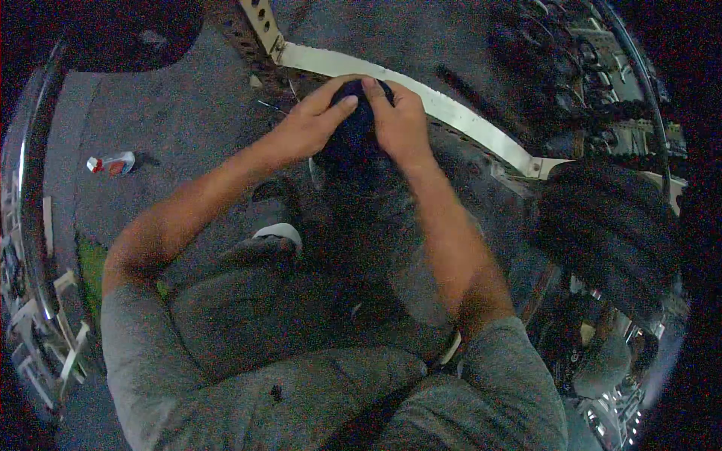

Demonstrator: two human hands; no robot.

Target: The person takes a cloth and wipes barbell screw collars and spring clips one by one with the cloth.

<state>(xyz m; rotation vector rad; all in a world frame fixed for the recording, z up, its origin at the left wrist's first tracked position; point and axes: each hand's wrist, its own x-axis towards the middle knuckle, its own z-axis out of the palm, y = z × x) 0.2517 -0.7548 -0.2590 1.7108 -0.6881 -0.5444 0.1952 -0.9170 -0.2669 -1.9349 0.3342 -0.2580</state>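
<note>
A dark navy piece of soft cloth (pixel 353 139) hangs between my two hands, in front of my body. My left hand (pixel 325 113) grips its upper left edge, thumb on the near side. At the upper right edge my right hand (pixel 392 113) pinches it, with the thumb pointing up and the fingers curled behind. The hands are close together, thumbs a little apart. Because the cloth is so dark, its exact kind and lower outline cannot be made out. Just behind the hands runs a pale metal beam (pixel 459 113).
A clear bottle with red parts (pixel 113 163) lies on the grey floor (pixel 188 113) at the left. An upright with holes (pixel 259 22) meets the beam's far end. Dark rounded objects (pixel 609 225) stand at the right. My shoe (pixel 280 231) shows below the left forearm.
</note>
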